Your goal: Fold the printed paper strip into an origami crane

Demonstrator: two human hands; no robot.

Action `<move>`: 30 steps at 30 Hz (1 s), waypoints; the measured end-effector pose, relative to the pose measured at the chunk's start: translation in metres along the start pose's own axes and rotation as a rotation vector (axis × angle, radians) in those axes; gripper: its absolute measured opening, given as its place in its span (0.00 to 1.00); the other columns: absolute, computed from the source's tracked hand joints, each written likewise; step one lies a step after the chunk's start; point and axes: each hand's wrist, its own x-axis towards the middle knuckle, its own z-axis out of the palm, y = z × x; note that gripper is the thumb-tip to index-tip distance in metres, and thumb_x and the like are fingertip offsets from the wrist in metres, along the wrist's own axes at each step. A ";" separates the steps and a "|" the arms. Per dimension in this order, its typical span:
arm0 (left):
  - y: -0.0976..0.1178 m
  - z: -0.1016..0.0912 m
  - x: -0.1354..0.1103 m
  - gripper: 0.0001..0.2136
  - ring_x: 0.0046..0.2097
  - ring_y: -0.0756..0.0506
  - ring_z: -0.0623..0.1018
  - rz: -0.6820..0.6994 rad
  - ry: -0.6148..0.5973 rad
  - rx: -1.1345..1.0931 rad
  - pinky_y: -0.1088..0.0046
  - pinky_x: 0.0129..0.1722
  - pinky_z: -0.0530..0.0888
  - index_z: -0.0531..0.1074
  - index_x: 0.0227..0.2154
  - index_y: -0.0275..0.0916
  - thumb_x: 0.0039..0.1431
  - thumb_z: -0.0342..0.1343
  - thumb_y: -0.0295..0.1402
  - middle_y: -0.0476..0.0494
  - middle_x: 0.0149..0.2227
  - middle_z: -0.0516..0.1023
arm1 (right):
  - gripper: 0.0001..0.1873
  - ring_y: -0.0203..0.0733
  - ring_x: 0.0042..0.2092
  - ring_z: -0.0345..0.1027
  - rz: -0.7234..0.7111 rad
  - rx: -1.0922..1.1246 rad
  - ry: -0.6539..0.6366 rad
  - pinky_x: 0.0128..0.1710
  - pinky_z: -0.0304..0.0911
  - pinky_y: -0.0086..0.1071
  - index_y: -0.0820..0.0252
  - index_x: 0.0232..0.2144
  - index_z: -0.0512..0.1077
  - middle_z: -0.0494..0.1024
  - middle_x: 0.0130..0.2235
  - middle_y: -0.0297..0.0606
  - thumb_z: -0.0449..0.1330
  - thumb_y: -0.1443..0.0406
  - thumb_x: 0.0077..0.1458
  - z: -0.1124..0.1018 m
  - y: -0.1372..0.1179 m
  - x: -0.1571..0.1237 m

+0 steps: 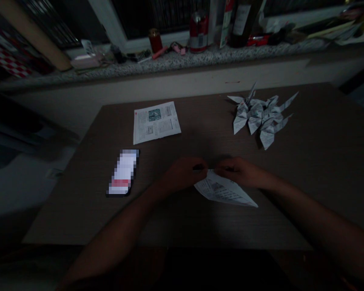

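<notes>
A folded piece of printed paper [224,190] lies on the brown table [182,220] just in front of me, shaped like a long pointed wedge. My left hand [185,173] pinches its upper tip from the left, fingers curled together. From the right, my right hand [241,171] grips the same tip, fingers closed on the paper. Both hands almost touch each other above the fold.
A flat printed sheet [156,122] lies at the table's far left. A phone [123,171] rests left of my hands. Several folded paper cranes [261,115] are heaped at the far right. Cans [198,30], bottles and small clutter line the stone sill [182,60] behind.
</notes>
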 end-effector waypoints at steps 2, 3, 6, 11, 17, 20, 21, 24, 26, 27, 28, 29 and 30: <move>-0.001 0.002 0.001 0.06 0.40 0.45 0.81 0.020 -0.024 -0.031 0.70 0.42 0.72 0.80 0.39 0.42 0.64 0.58 0.34 0.48 0.39 0.83 | 0.21 0.37 0.28 0.61 -0.004 0.005 -0.009 0.28 0.55 0.33 0.58 0.27 0.73 0.71 0.26 0.33 0.55 0.52 0.66 0.002 -0.001 0.001; -0.001 0.003 0.001 0.07 0.40 0.45 0.81 0.029 -0.034 -0.045 0.70 0.41 0.72 0.80 0.39 0.42 0.65 0.58 0.35 0.48 0.40 0.83 | 0.20 0.37 0.28 0.61 -0.006 0.008 -0.013 0.28 0.55 0.33 0.58 0.27 0.73 0.71 0.26 0.33 0.55 0.52 0.65 0.002 -0.001 0.001; -0.002 0.001 0.001 0.07 0.40 0.46 0.80 0.041 -0.032 -0.059 0.71 0.40 0.71 0.79 0.39 0.41 0.66 0.58 0.36 0.48 0.39 0.83 | 0.20 0.38 0.29 0.64 0.015 0.031 -0.009 0.28 0.57 0.33 0.59 0.28 0.76 0.74 0.27 0.34 0.57 0.52 0.64 0.001 -0.002 0.001; -0.003 -0.005 0.000 0.08 0.38 0.46 0.80 0.030 -0.010 -0.056 0.71 0.38 0.70 0.79 0.38 0.40 0.66 0.57 0.36 0.48 0.37 0.82 | 0.19 0.44 0.35 0.73 0.088 0.090 0.036 0.34 0.65 0.36 0.58 0.37 0.81 0.83 0.35 0.39 0.60 0.51 0.62 -0.004 -0.004 0.001; -0.005 -0.003 0.001 0.07 0.38 0.47 0.79 0.022 -0.005 -0.104 0.72 0.38 0.71 0.79 0.38 0.40 0.66 0.57 0.36 0.48 0.37 0.82 | 0.18 0.47 0.39 0.77 0.084 0.122 0.087 0.38 0.68 0.37 0.59 0.37 0.82 0.85 0.37 0.41 0.62 0.52 0.60 -0.005 -0.003 0.001; -0.004 -0.002 0.001 0.06 0.36 0.47 0.78 -0.001 -0.021 -0.087 0.72 0.38 0.71 0.78 0.37 0.39 0.64 0.58 0.34 0.48 0.36 0.81 | 0.18 0.46 0.38 0.77 0.071 0.132 0.083 0.38 0.68 0.37 0.60 0.37 0.82 0.85 0.37 0.41 0.62 0.52 0.60 -0.003 -0.003 0.001; -0.003 -0.002 0.001 0.06 0.36 0.48 0.78 -0.011 -0.029 -0.076 0.72 0.37 0.70 0.78 0.36 0.39 0.63 0.58 0.34 0.48 0.35 0.81 | 0.17 0.46 0.38 0.77 0.065 0.130 0.080 0.38 0.68 0.37 0.60 0.37 0.82 0.85 0.36 0.41 0.62 0.53 0.60 -0.003 -0.003 0.001; -0.002 -0.001 0.001 0.05 0.36 0.48 0.78 -0.025 -0.056 -0.074 0.73 0.36 0.70 0.78 0.36 0.39 0.63 0.58 0.33 0.49 0.34 0.80 | 0.17 0.45 0.37 0.77 0.055 0.129 0.048 0.36 0.68 0.36 0.61 0.36 0.81 0.84 0.35 0.40 0.61 0.54 0.60 -0.001 -0.003 0.002; -0.002 -0.001 0.001 0.05 0.37 0.48 0.79 -0.017 -0.070 -0.092 0.74 0.37 0.70 0.78 0.37 0.39 0.64 0.58 0.33 0.49 0.35 0.81 | 0.16 0.45 0.37 0.77 0.056 0.132 0.028 0.36 0.68 0.35 0.60 0.36 0.81 0.85 0.36 0.40 0.61 0.54 0.60 0.001 -0.003 0.002; -0.002 -0.001 0.001 0.05 0.38 0.48 0.79 -0.012 -0.076 -0.106 0.74 0.37 0.70 0.78 0.38 0.39 0.64 0.58 0.33 0.49 0.36 0.81 | 0.16 0.45 0.37 0.77 0.061 0.135 0.025 0.36 0.68 0.35 0.60 0.35 0.82 0.85 0.36 0.39 0.61 0.54 0.60 0.001 -0.003 0.002; -0.002 0.000 0.001 0.05 0.38 0.48 0.79 -0.011 -0.079 -0.121 0.74 0.37 0.70 0.78 0.38 0.39 0.64 0.58 0.33 0.49 0.36 0.81 | 0.16 0.45 0.37 0.77 0.070 0.140 0.025 0.37 0.68 0.35 0.59 0.35 0.82 0.85 0.36 0.39 0.62 0.54 0.60 0.002 -0.003 0.002; -0.002 -0.001 0.001 0.05 0.37 0.48 0.79 -0.012 -0.079 -0.135 0.74 0.37 0.70 0.78 0.38 0.39 0.64 0.59 0.33 0.49 0.36 0.81 | 0.16 0.45 0.38 0.77 0.082 0.148 0.027 0.37 0.68 0.36 0.59 0.36 0.82 0.85 0.37 0.39 0.62 0.53 0.60 0.001 -0.003 0.003; -0.003 -0.001 0.002 0.05 0.37 0.48 0.79 -0.013 -0.074 -0.143 0.74 0.37 0.70 0.78 0.38 0.39 0.64 0.59 0.33 0.49 0.36 0.81 | 0.17 0.45 0.38 0.78 0.096 0.158 0.025 0.37 0.68 0.36 0.59 0.37 0.82 0.85 0.37 0.39 0.62 0.53 0.60 0.001 -0.003 0.002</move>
